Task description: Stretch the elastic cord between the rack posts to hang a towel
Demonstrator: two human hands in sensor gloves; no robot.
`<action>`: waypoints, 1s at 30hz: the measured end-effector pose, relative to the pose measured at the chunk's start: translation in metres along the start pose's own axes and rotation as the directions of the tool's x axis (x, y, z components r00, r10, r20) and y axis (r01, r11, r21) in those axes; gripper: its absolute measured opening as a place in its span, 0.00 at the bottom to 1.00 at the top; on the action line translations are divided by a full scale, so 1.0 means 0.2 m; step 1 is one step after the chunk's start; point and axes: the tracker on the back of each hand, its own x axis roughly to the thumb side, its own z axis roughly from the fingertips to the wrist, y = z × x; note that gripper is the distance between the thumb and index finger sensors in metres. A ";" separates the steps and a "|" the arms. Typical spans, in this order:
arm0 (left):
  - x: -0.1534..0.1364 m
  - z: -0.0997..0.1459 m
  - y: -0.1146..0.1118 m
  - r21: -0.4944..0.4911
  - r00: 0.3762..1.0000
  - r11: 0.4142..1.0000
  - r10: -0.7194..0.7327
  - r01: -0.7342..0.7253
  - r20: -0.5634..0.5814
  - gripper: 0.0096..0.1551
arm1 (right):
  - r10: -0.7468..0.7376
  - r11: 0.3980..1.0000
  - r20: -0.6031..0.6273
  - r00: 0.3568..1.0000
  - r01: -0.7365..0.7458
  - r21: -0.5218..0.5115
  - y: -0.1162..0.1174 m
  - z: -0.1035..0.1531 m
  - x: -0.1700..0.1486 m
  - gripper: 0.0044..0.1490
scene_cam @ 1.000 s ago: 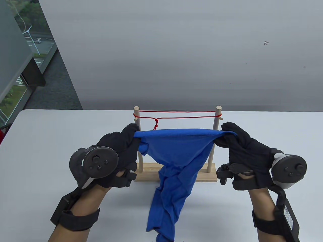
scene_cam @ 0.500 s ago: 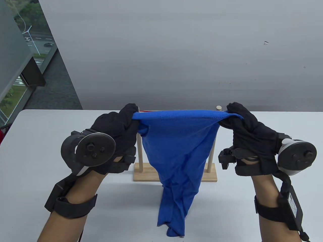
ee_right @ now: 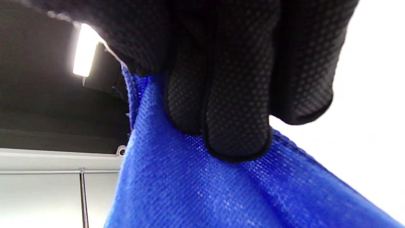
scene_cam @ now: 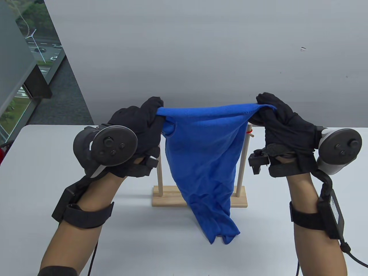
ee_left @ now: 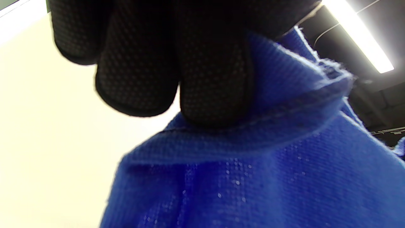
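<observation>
We hold the blue towel (scene_cam: pixel 204 149) in the air, in front of the wooden rack (scene_cam: pixel 198 198) on the surface. Left hand (scene_cam: pixel 135 135) and right hand (scene_cam: pixel 281 129) each pinch one top corner; the edge between them runs parallel to the posts, with the red cord (scene_cam: pixel 249 132) mostly hidden behind.

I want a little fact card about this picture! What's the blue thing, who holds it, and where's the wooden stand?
Blue thing: towel, top edge stretched flat, the rest hanging to a point
Left hand: grips the towel's left corner
Right hand: grips the towel's right corner
Wooden rack: stands on the table behind the towel, two upright posts
Red elastic cord: only a bit shows at the right post; the towel hides the rest
Towel on cord: not yet
</observation>
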 end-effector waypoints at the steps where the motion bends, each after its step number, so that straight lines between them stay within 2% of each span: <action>1: -0.01 -0.01 0.00 0.001 1.000 1.000 0.003 -0.003 -0.006 0.23 | -0.013 1.000 -0.009 1.000 0.013 0.005 0.00 -0.01 -0.01 0.27; 8: -0.09 -0.10 -0.04 -0.019 0.999 1.000 0.021 -0.022 -0.041 0.23 | -0.051 0.998 -0.080 0.995 0.054 0.039 0.00 -0.09 -0.12 0.27; 11: -0.13 -0.15 -0.08 -0.087 0.997 0.994 0.061 -0.065 -0.053 0.23 | -0.063 0.997 -0.113 0.992 0.068 0.044 0.01 -0.12 -0.17 0.27; 17: -0.20 -0.22 -0.16 -0.123 0.996 0.991 0.047 -0.057 -0.079 0.23 | -0.064 0.995 -0.151 0.986 0.074 0.061 0.02 -0.19 -0.25 0.27; 30: -0.41 -0.26 -0.31 -0.226 0.992 0.970 0.061 -0.085 -0.112 0.23 | 0.016 0.982 -0.273 0.962 0.036 0.184 0.06 -0.25 -0.49 0.27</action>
